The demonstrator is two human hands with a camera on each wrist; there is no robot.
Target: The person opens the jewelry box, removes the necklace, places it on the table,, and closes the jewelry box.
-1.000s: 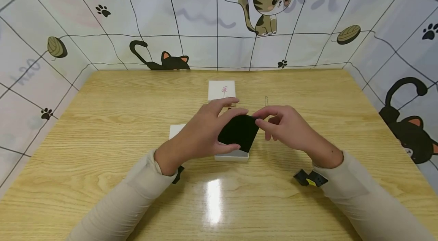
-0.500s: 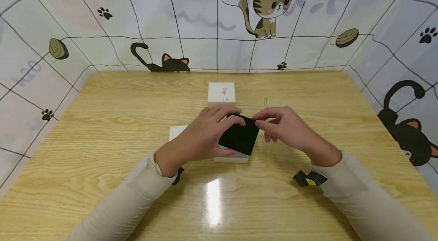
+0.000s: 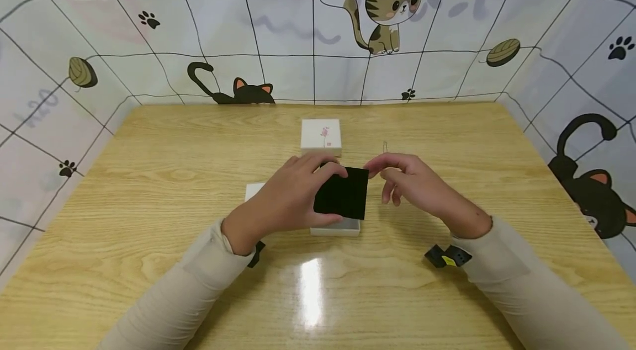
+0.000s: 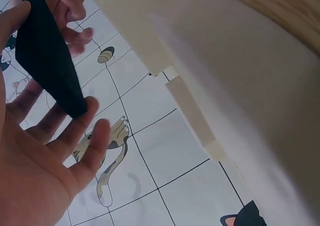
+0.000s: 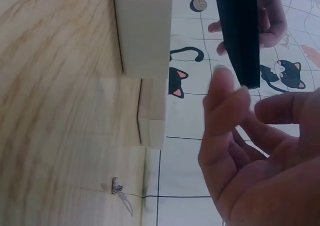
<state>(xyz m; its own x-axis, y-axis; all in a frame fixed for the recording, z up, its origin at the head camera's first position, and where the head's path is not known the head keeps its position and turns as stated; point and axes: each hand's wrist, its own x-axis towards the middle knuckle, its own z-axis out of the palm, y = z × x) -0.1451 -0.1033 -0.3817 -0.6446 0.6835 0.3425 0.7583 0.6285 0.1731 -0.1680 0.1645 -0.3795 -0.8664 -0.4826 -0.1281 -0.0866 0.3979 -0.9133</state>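
A thin black square pad (image 3: pixel 343 192) is held up over an open white box (image 3: pixel 335 231). My left hand (image 3: pixel 280 195) grips the pad, its thumb along the near edge and its fingers along the far edge. In the left wrist view the pad (image 4: pixel 47 55) is tilted between thumb and fingers. My right hand (image 3: pixel 417 187) is at the pad's right corner. Its index fingertip is close to that corner, and its thumb stands apart. In the right wrist view the right hand (image 5: pixel 270 156) has loosely bent fingers; whether one touches the pad (image 5: pixel 240 35) cannot be told.
Behind the pad stands a white box with a pink flower print (image 3: pixel 321 136). Another white piece (image 3: pixel 253 189) is partly hidden by the left hand. A small silvery item with a chain (image 5: pixel 120 188) lies on the wooden table (image 3: pixel 199 162). Cat-patterned cloth walls surround the table.
The pad has turned flatter and shifted slightly left in my left hand. My right thumb and index finger have let go of its corner and spread apart.
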